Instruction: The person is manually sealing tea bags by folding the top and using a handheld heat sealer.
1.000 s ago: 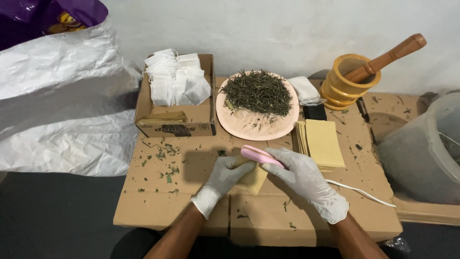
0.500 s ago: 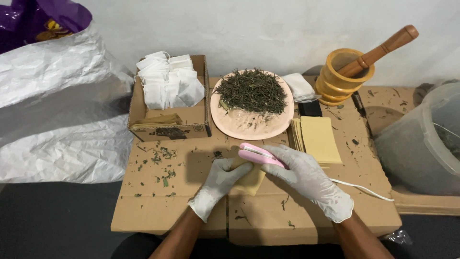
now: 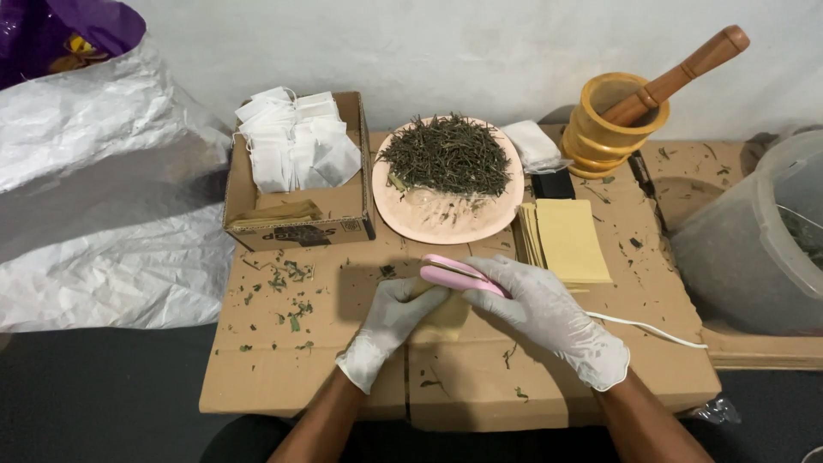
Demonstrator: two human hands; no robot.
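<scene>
Far left there's a crinkly white sheet (image 3: 94, 197), then the box (image 3: 296, 219) of white bags (image 3: 296, 150), and my gloved left hand (image 3: 390, 321) is pinching the left edge of a yellow pouch (image 3: 446, 315) flat on the cardboard (image 3: 300, 377) in front of the plate (image 3: 429, 225) of dried leaves (image 3: 446, 154). My right hand (image 3: 544, 313) is wrapped around the pink sealer (image 3: 454, 274), squeezing it over the pouch's top edge, with spare pouches (image 3: 566, 240), the mortar (image 3: 604, 129) and a tub (image 3: 754, 249) off right. Pouch looks feather-light, floppy and easy to crease, so I'd hold it by the edges, fingers clear of the sealer
</scene>
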